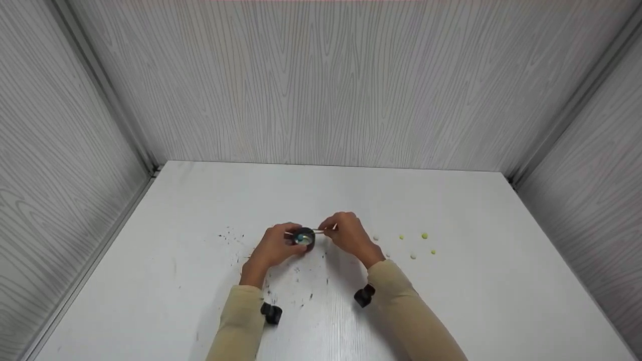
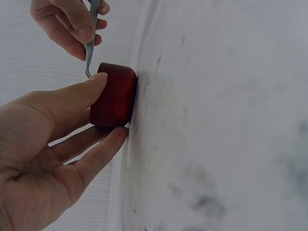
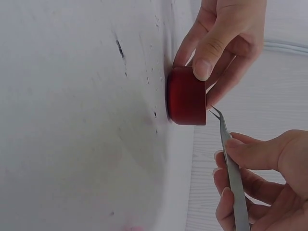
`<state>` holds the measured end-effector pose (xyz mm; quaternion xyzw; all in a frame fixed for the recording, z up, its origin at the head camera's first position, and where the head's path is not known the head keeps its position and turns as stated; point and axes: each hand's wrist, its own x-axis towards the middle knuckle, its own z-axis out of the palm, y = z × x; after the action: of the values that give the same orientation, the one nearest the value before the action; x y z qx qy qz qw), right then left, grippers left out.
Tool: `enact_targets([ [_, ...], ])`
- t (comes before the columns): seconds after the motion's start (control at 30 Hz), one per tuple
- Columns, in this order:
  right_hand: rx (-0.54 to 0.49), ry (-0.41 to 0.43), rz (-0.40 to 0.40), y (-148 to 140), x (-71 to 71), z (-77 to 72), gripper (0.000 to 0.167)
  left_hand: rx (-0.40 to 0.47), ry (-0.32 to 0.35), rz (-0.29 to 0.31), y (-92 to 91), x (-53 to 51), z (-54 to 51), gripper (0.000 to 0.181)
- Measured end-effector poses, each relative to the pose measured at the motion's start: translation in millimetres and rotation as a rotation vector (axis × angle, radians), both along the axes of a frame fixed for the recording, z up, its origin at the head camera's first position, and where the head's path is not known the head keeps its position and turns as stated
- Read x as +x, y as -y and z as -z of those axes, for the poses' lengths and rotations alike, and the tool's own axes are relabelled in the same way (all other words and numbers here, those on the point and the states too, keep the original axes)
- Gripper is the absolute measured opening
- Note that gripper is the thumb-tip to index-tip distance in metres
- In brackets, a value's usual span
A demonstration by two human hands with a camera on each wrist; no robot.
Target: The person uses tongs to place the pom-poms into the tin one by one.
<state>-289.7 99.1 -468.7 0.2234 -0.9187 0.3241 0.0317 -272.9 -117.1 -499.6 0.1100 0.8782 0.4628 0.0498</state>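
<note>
A small round red container (image 2: 114, 96), dark-rimmed from above in the head view, stands on the white table. My left hand (image 1: 273, 246) grips it, thumb on one side and fingers on the other. Inside it the head view shows something blue-green and shiny (image 1: 301, 237), too small to make out. My right hand (image 1: 348, 234) pinches metal tweezers (image 3: 234, 178) between thumb and fingers. Their bent tips are at the container's open rim, slightly apart in the right wrist view; whether they touch anything inside is hidden.
Several small yellow and whitish pieces, one a yellow piece (image 1: 425, 235), lie on the table (image 1: 200, 200) right of my right hand. Dark marks dot the surface around my left hand. Wood-grained panels (image 1: 321, 85) stand behind and at both sides.
</note>
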Motion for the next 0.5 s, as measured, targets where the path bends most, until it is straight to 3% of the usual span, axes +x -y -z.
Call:
enact_targets([
  [0.5,-0.012,0.01,0.034,-22.7,2.5,-8.3,0.017,0.008,0.016,-0.005,-1.2,3.1,0.3,0.05],
])
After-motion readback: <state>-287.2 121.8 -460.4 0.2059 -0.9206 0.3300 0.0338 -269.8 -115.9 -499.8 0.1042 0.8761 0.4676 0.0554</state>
